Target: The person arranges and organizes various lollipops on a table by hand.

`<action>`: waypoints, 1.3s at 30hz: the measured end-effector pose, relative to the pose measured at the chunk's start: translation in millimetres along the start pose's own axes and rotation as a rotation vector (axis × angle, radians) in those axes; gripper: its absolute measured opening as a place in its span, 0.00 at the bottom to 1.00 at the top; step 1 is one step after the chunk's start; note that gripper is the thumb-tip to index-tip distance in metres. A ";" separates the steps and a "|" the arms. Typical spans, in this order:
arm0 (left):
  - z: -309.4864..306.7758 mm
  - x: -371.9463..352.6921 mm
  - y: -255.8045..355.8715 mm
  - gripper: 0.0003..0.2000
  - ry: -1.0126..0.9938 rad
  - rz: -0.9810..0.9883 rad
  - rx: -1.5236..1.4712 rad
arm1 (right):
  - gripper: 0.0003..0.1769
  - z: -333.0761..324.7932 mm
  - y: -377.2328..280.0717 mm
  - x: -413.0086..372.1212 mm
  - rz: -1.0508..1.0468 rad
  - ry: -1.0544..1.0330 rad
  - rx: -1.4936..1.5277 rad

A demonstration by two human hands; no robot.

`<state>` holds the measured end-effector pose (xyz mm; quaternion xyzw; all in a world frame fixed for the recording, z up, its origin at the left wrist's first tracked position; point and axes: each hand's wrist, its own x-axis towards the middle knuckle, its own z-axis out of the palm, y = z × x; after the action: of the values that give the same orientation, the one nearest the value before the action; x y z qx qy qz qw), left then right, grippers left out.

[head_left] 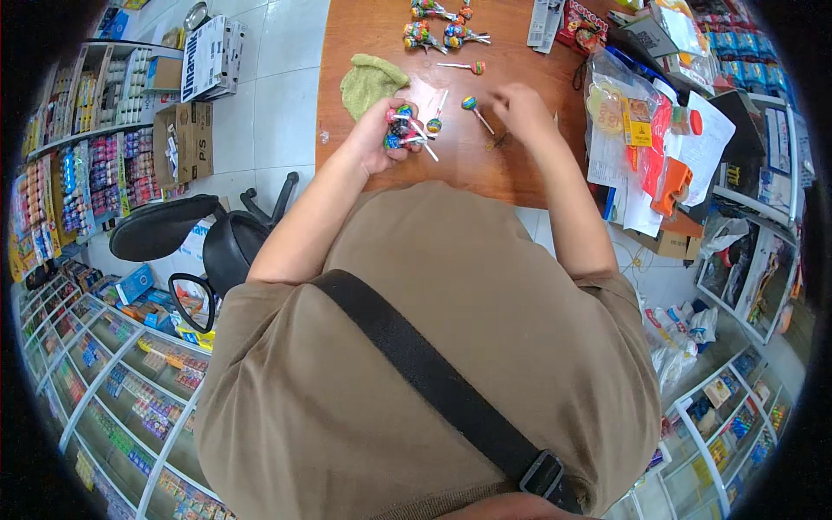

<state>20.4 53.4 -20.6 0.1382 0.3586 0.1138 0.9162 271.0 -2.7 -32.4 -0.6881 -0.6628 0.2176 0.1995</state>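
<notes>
My left hand is closed round a bunch of lollipops in colourful wrappers, their white sticks pointing down to the right. Just beside that bunch, another lollipop lies over a pale paper piece. My right hand hovers over the wooden table with its fingers bent and a little apart; nothing shows in them. Nearest to it is a single lollipop with a blue and yellow wrapper, its stick slanting toward the hand. A pinkish lollipop lies farther up.
Bundled lollipops lie at the table's far side. A green cloth sits left of my left hand. Papers, plastic packaging and an orange tape dispenser crowd the right edge. A black chair and stocked shelves stand at left.
</notes>
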 end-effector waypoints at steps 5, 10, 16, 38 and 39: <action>-0.7 0.7 1.6 0.10 0.042 0.044 -0.049 | 0.13 37.8 13.8 -9.9 0.037 -0.057 -0.082; -5.7 -1.5 3.3 0.10 0.081 0.062 -0.063 | 0.11 46.6 -2.5 -11.5 0.127 0.025 -0.095; -17.3 -4.2 6.0 0.11 0.138 0.104 -0.146 | 0.08 20.3 26.8 -23.3 0.226 0.233 -0.050; -7.2 0.4 8.4 0.12 0.159 0.129 -0.183 | 0.12 29.6 22.2 58.2 -0.136 0.032 -0.303; -7.7 -0.5 9.3 0.12 0.163 0.120 -0.192 | 0.11 33.0 21.0 60.7 -0.143 0.010 -0.344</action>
<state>13.7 63.3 -22.5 0.0613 0.4104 0.2131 0.8845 271.3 56.7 -73.6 -0.6642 -0.7365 0.0829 0.0970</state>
